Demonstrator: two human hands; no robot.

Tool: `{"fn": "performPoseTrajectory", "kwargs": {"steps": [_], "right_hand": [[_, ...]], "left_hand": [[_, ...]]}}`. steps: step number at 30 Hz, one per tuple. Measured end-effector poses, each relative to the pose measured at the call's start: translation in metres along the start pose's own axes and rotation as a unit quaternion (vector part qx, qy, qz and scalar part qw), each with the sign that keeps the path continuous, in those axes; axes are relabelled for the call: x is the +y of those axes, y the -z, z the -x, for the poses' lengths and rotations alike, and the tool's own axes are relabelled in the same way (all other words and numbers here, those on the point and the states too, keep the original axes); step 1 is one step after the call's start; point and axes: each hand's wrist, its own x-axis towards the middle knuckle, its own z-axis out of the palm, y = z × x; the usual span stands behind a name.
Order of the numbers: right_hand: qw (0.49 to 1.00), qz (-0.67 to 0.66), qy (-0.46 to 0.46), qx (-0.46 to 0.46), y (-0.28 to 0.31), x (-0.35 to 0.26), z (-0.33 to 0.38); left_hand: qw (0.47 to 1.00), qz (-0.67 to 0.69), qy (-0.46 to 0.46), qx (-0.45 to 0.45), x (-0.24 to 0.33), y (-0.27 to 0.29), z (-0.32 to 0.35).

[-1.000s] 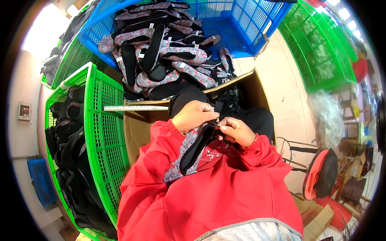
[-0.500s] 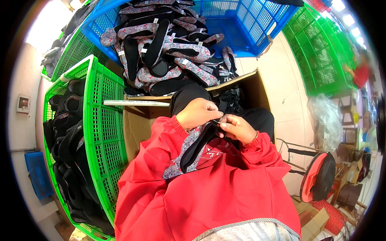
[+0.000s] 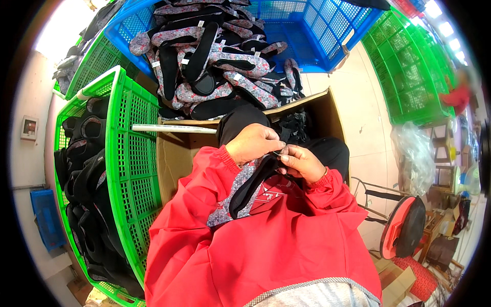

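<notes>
Head view looking straight down at a person in a red jacket, and both hands are busy on one floral fabric piece with a black lining (image 3: 244, 192). The left hand (image 3: 254, 145) is closed over its top end, the right hand (image 3: 302, 162) is pinching the same end with fingertips curled in — my guess is they hold it up close to the chest like that to work on the edge, while the rest just hangs down over the jacket.

Taking the cardboard box (image 3: 176, 153) in front of the knees as the landmark: the piece is on the near side of it, against the body. A white tube (image 3: 174, 128) lies across the box's far edge. Beyond the box sits one blue crate (image 3: 327, 30) with a heap of similar floral and black pieces (image 3: 215, 61) — too many and too tangled to count. Left of the box is a green crate (image 3: 130, 169) stuffed with dark pieces. Right of it, further off, more green crates (image 3: 414, 71) — I can't count them cleanly.
</notes>
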Motion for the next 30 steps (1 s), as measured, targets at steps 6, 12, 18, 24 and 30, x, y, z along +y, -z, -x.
{"fn": "performPoseTrajectory", "kwargs": {"steps": [6, 12, 18, 24, 30], "right_hand": [[1.0, -0.028, -0.013, 0.0, 0.0038, 0.0032, -0.0013], [1.0, -0.017, -0.019, 0.005, 0.0022, -0.0002, -0.0013], [1.0, -0.005, -0.016, 0.002, 0.0047, 0.0003, -0.0025], [1.0, -0.012, -0.013, 0.003, 0.0046, 0.0014, -0.0036], [1.0, -0.02, -0.012, 0.002, 0.0061, 0.0052, -0.0048]], "left_hand": [[0.999, -0.04, -0.014, 0.004, 0.0005, -0.0001, -0.0011], [0.999, -0.031, -0.011, 0.006, -0.0048, -0.0015, -0.0035], [1.0, -0.023, -0.014, 0.003, -0.0039, -0.002, -0.0031], [0.999, -0.04, -0.026, 0.004, -0.0029, -0.0013, -0.0027], [0.999, -0.042, -0.021, 0.012, 0.0007, -0.0013, 0.0002]]}}
